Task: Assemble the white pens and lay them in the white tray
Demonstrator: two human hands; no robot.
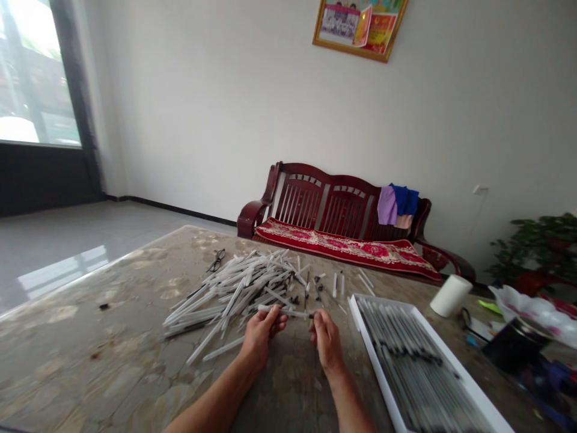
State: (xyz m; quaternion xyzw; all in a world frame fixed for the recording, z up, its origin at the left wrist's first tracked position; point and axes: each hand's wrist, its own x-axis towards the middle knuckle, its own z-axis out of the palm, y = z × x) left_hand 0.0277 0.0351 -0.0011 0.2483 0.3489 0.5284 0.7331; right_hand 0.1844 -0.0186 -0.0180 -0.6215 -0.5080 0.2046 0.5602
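My left hand point(261, 337) grips a thin white plastic tube point(286, 313) near one end, and my right hand point(327, 341) pinches its dark-tipped far end. Both hands hover low over the stone-patterned table point(90, 343). Behind them lies a loose heap of similar white tubes point(229, 294), some with dark tips. A few stray tubes and small dark pieces point(318, 285) lie just beyond my right hand. To its right stands a white box point(381, 367) packed with long thin grey-and-black rods.
Eyeglasses point(216, 260) lie behind the heap. A white paper roll point(451, 295), a dark container point(514, 346) and a crumpled plastic bag point(532, 313) sit at the right. Beyond the table's far edge stand a red-cushioned wooden bench point(333, 216) and a potted plant point(536, 249).
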